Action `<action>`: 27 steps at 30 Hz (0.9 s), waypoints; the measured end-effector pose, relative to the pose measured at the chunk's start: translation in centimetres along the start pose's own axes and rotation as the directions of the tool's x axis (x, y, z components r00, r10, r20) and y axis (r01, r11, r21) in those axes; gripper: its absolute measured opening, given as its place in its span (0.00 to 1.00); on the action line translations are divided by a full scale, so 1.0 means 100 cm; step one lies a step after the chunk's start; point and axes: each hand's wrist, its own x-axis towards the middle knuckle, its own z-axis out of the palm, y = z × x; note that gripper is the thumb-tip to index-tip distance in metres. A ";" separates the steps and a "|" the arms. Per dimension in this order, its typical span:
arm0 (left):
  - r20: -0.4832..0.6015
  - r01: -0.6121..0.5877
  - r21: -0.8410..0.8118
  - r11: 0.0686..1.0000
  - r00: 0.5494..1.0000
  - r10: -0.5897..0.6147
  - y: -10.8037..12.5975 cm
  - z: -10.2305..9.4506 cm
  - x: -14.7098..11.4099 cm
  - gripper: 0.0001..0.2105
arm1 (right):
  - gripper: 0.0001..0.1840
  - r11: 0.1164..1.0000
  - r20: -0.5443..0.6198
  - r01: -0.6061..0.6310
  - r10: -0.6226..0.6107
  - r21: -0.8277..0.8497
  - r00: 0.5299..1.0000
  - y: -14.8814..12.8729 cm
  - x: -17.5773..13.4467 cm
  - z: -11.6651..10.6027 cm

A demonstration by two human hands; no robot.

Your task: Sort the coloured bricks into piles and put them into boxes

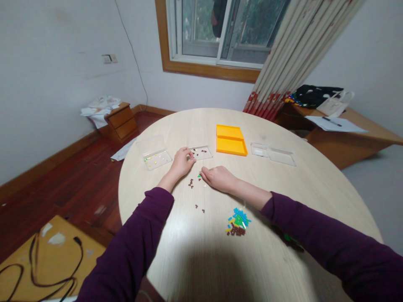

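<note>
My left hand (181, 162) is at the left edge of a clear plastic box (206, 157) with small brown pieces inside. Its fingers are drawn together, and whatever is between them is too small to make out. My right hand (218, 178) rests on the table with curled fingers, its fingertips beside a small green piece (199, 176); anything in its pinch is hidden. Small brown pieces (191, 183) lie scattered between my forearms, with two more brown pieces (203, 211) closer to me. A pile of blue, green, yellow and brown pieces (239, 219) sits below my right forearm.
The round table (267, 260) also holds a clear box with yellow and white pieces (159, 164), an open orange case (232, 153) and an open clear case (283, 156). More green and brown pieces (291, 241) are partly covered by my right sleeve.
</note>
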 end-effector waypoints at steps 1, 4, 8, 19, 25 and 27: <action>0.002 0.000 0.000 1.000 1.000 0.000 0.001 0.000 0.000 0.06 | 0.22 1.000 -0.020 -0.017 0.017 0.021 1.000 0.001 0.001 0.001; 0.005 -0.003 -0.005 1.000 1.000 0.003 0.002 -0.001 0.000 0.07 | 0.20 0.991 -0.072 -0.066 0.075 0.116 0.995 0.007 0.005 0.001; -0.004 -0.012 -0.029 1.000 1.000 0.012 0.003 -0.001 -0.001 0.08 | 0.20 0.963 -0.149 -0.122 0.160 0.239 0.976 0.019 0.020 -0.016; 0.002 0.026 -0.047 0.999 1.000 -0.026 0.006 -0.004 -0.003 0.05 | 0.18 0.965 -0.163 -0.237 0.253 0.111 0.954 0.024 0.070 -0.028; -0.041 -0.003 -0.053 0.999 0.999 0.000 0.000 -0.008 0.000 0.12 | 0.19 0.958 -0.191 -0.244 0.270 0.148 0.944 0.034 0.060 -0.025; -0.078 0.020 -0.012 1.000 0.997 -0.020 -0.001 -0.012 -0.001 0.14 | 0.18 0.957 -0.218 -0.218 0.258 0.190 0.941 0.040 0.049 -0.024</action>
